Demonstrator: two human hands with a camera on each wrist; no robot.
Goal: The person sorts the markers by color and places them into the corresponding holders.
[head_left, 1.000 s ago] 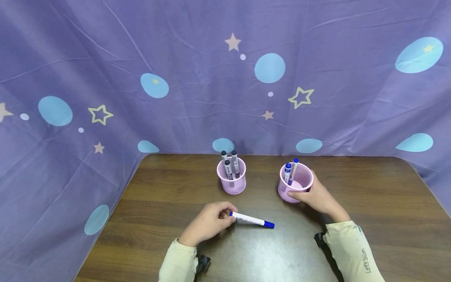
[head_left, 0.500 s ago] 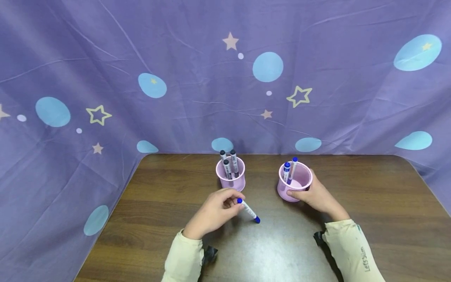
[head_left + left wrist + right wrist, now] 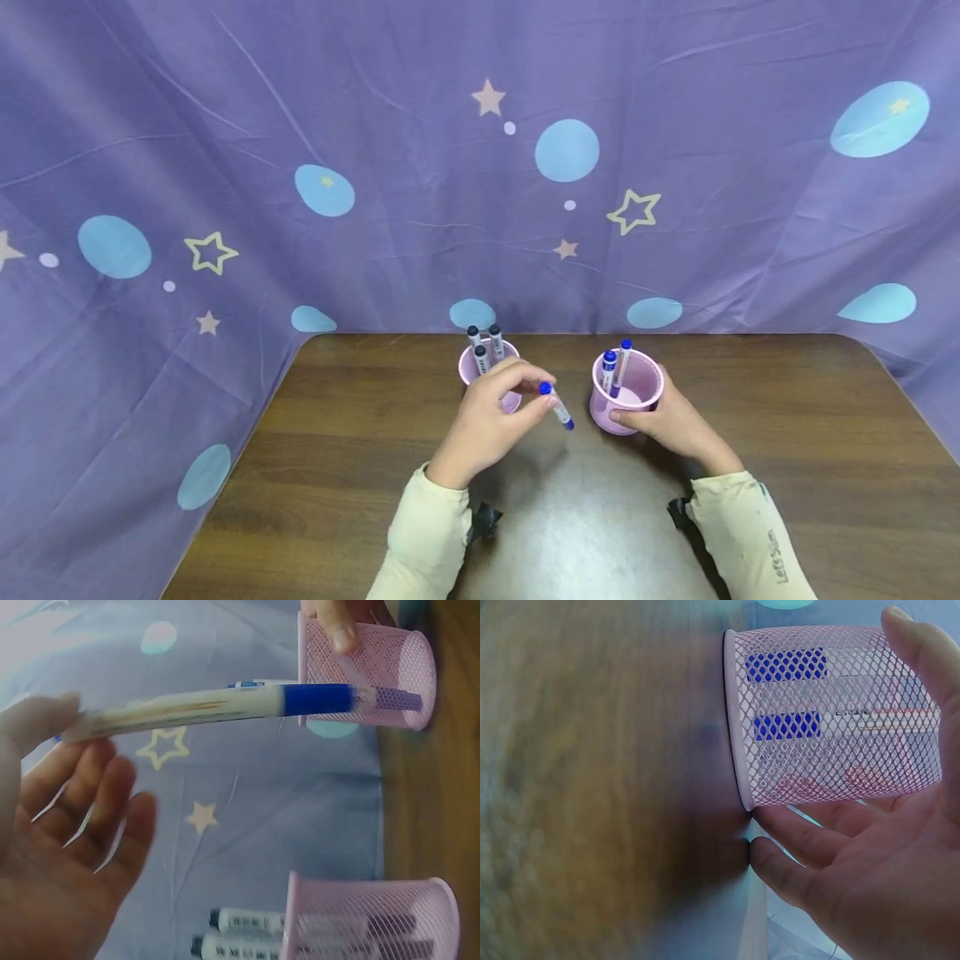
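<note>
My left hand (image 3: 491, 421) pinches a white marker with blue ends (image 3: 558, 408) near its upper end, between thumb and fingertips. In the left wrist view the marker (image 3: 217, 705) stretches across, its blue cap toward the pink mesh cup. That cup (image 3: 618, 421), at the right, stands on the table with two blue-capped markers (image 3: 617, 371) inside. Around its right side curls my right hand (image 3: 682, 421), thumb on the near wall. The right wrist view shows the mesh cup (image 3: 840, 712) between thumb and fingers, blue marker ends showing through.
Behind my left hand stands a second pink mesh cup (image 3: 467, 362), partly hidden, holding black-capped markers (image 3: 481, 358). The brown wooden table (image 3: 337, 467) ends at a purple curtain (image 3: 412, 167) with stars and blue spots.
My left hand has lifted the blue marker off the table and carried it right and away from me, tilting it steeper, close to the right cup. My right hand keeps its hold.
</note>
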